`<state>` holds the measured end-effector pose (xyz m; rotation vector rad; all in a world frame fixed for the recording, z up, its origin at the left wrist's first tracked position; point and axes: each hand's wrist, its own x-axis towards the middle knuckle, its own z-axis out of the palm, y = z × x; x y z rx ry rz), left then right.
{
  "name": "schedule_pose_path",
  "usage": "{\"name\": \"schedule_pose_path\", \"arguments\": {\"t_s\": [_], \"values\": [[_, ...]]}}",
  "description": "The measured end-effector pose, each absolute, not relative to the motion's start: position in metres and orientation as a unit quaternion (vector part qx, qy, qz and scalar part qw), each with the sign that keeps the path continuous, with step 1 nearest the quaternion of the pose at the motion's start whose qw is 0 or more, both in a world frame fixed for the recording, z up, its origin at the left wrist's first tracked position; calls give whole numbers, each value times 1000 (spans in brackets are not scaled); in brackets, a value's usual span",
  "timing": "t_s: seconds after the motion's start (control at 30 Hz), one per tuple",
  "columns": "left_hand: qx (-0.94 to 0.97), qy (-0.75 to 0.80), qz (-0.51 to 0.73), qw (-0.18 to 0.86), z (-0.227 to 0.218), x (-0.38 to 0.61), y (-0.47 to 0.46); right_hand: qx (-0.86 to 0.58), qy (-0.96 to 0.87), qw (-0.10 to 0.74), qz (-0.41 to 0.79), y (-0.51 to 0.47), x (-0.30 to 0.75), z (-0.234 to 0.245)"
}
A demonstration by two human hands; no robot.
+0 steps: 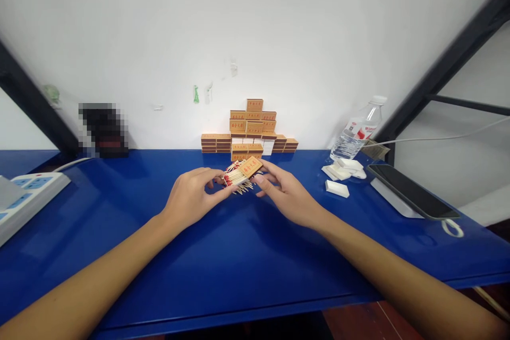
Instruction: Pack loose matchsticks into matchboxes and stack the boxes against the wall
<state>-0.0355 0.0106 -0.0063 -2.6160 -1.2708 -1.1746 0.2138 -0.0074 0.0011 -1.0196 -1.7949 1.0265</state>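
Observation:
A matchbox (251, 168) is held up between both hands, its inner tray slid partway out to the left and full of red-tipped matches (235, 177). My left hand (195, 191) pinches the tray end between thumb and fingers. Around the orange sleeve's right end, my right hand (285, 191) is closed with thumb in front and fingers behind. Under and behind the box lies a pile of loose matches (245, 188) on the blue table (223, 271). Stacked matchboxes (253, 126) rise in a stepped shape against the wall just beyond.
At right stand a tilted-looking water bottle (356, 130), several small white trays (337, 188) and a phone (412, 190) leaning on a white block. On the left are a power strip (43, 196) and a dark blurred object (104, 130). The white wall (171, 37) bounds the table's back.

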Motion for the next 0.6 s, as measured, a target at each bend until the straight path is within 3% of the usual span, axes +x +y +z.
{"name": "schedule_pose_path", "arguments": {"t_s": [0.33,0.6], "values": [[-807,-415,-417,-40,-3,-36,10,-393,-673,402,480,-6,219,7],[-804,-391,-445,-41,-6,-34,11,-384,-709,388,446,-21,207,-1]]}}
